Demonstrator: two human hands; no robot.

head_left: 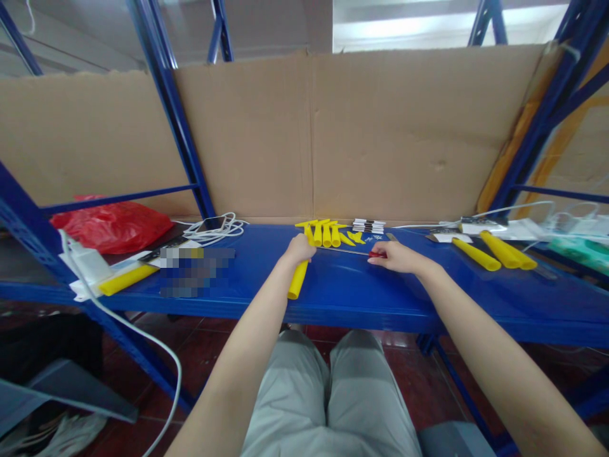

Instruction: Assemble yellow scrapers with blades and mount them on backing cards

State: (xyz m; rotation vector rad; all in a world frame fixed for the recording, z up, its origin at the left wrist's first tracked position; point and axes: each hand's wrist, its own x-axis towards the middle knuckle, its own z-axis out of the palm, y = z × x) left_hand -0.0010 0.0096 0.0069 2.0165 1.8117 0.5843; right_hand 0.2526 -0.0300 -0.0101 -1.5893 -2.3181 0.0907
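Where a glossy blue metal bench (352, 289) meets an upright panel of matte brown cardboard (390, 127), several smooth yellow tapering tubes (327, 235) lie side by side, their wider ends facing the person. Just to their right lie small, flat-looking, pointed yellow pieces (355, 237), and behind these is a stack of narrow white strips with dark bands (368, 226).

Nearer the front edge, a smooth yellow cylindrical tube (295, 284) lies in the grasp of the left hand (301, 247), its rounded near end projecting toward the person. The fingers of this hand are curled together around the tube's far part; their tips are hidden. The right hand (398, 257) is turned inward, thumb and fingertips clamped on a small glossy red object (378, 254). A thin, pale, straight rod (345, 251) spans the space between the hands; its exact ends cannot be made out. Both forearms reach forward and converge over the bench, wrists low.

At left, a crumpled red plastic bag (111, 225) lies near a loosely coiled white cable (223, 231), with a single yellow tube (128, 279) in front of the bag. At right, three loose yellow tubes (500, 249) lie slantwise beside white, flat items (523, 230).
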